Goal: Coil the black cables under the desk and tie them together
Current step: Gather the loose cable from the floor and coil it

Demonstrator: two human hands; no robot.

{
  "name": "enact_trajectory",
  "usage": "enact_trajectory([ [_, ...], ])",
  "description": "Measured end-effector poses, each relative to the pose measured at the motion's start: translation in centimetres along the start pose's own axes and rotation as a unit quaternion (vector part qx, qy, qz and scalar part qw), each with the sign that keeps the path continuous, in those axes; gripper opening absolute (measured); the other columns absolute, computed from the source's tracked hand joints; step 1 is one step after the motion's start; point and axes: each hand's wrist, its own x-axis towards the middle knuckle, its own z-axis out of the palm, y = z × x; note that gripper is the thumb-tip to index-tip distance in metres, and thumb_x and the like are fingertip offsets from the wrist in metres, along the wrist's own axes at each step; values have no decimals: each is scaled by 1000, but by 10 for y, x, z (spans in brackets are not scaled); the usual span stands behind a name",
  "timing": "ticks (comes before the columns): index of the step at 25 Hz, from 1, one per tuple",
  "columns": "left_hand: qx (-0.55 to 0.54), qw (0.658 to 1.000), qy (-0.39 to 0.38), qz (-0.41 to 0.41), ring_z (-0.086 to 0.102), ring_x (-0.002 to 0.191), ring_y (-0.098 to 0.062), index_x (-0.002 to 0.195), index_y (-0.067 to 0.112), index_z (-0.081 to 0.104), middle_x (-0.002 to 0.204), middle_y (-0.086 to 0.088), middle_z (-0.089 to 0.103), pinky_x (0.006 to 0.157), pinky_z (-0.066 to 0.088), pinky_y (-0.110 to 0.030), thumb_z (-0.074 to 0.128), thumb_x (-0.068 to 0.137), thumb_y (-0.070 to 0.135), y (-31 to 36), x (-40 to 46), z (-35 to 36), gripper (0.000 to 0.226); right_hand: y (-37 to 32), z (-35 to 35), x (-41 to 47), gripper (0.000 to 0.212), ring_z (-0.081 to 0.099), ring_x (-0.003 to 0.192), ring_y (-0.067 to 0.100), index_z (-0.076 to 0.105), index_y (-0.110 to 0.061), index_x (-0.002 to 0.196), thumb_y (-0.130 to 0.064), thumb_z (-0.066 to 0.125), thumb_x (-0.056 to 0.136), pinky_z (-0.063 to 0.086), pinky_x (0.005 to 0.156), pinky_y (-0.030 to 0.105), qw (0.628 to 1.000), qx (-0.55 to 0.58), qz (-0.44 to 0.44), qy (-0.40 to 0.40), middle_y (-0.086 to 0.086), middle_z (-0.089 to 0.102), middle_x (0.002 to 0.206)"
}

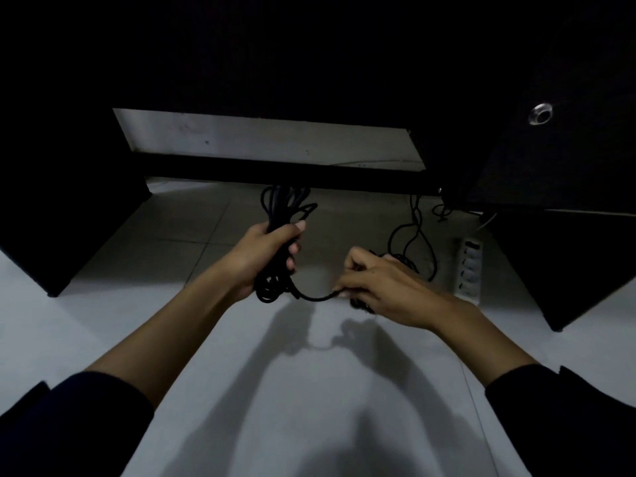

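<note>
A dark counter [309, 63] overhangs the tiled floor [309, 373]. Below it, the left hand [265, 256] grips a coiled bundle of black cables [275, 215], while the right hand [375, 284] pinches the loose cable end [318, 298] beside a white power strip [469, 266].

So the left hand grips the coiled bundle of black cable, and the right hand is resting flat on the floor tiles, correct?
Not quite. The left hand does grip the coiled bundle, but the right hand is not flat on the floor; the head view shows it raised, pinching the loose cable end that runs out of the bundle.
</note>
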Motion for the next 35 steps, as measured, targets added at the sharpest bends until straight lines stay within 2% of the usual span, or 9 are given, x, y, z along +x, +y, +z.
enact_trajectory([
  [4, 72, 997, -34, -8, 53, 50, -11, 80, 14, 56, 65, 1, 55, 51, 48, -20, 60, 93, 29, -6, 12, 12, 20, -1, -9, 11, 17, 50, 77, 2, 64, -29, 105, -21, 64, 90, 37, 68, 20, 999, 47, 18, -14, -12, 43, 91],
  [7, 104, 993, -61, -11, 60, 56, -9, 93, 14, 64, 74, 2, 66, 54, 51, -19, 58, 94, 27, -11, 14, 24, 15, -8, -13, 17, 38, 59, 77, 4, 40, -29, 94, -14, 73, 82, 52, 64, 30, 991, 120, 49, 29, -12, 53, 86],
  [11, 51, 992, -109, -30, 72, 80, -19, 111, 11, 63, 92, -7, 73, 70, 58, -29, 55, 96, 28, -15, 19, 32, 24, -7, -6, 21, 58, 47, 68, 10, 29, -25, 102, -40, 78, 74, 36, 52, 28, 991, -47, 70, 108, -8, 46, 102],
  [13, 48, 989, -132, -40, 72, 77, -16, 109, 15, 62, 87, -6, 72, 67, 57, -28, 55, 95, 30, -17, 20, 35, 21, -3, 1, 22, 66, 43, 62, 14, 24, -23, 106, -46, 75, 72, 32, 51, 28, 984, -82, 96, 127, 3, 43, 111],
  [18, 71, 985, -158, -27, 65, 65, -7, 97, 12, 61, 74, 2, 64, 60, 50, -17, 54, 95, 27, -27, 29, 46, 17, 11, 6, 26, 60, 57, 71, 22, 22, -27, 106, -26, 73, 76, 50, 54, 37, 990, 7, 60, 125, 0, 32, 110],
  [23, 134, 979, -144, -46, 48, 54, -11, 83, 13, 58, 58, 2, 48, 60, 46, -26, 68, 85, 34, -30, 43, 36, 23, 41, -14, 22, 45, 44, 87, -2, 35, -23, 102, -18, 74, 81, 35, 71, 7, 992, 87, 14, 88, -9, 40, 101],
  [27, 130, 973, -164, -96, 41, 50, -11, 83, 12, 55, 53, 2, 42, 52, 42, -24, 72, 85, 22, -39, 50, 38, 19, 58, -19, 23, 24, 51, 79, 13, 49, -8, 96, -8, 70, 83, 39, 68, 18, 992, 55, -21, 111, 1, 52, 91],
  [32, 11, 981, -149, -125, 34, 46, -12, 77, 14, 53, 53, 2, 34, 50, 35, -24, 63, 90, 28, -49, 56, 48, 22, 82, -5, 25, 14, 43, 78, 3, 56, -5, 92, -11, 67, 86, 35, 68, 10, 985, 35, -7, 167, -5, 45, 92],
  [35, -12, 985, -129, -114, 31, 46, -12, 84, 7, 62, 52, 2, 30, 49, 33, -23, 62, 91, 30, -57, 64, 56, 23, 94, 8, 25, 12, 53, 85, 13, 61, -5, 96, -11, 62, 86, 44, 72, 26, 982, 29, 22, 187, 5, 57, 96],
])
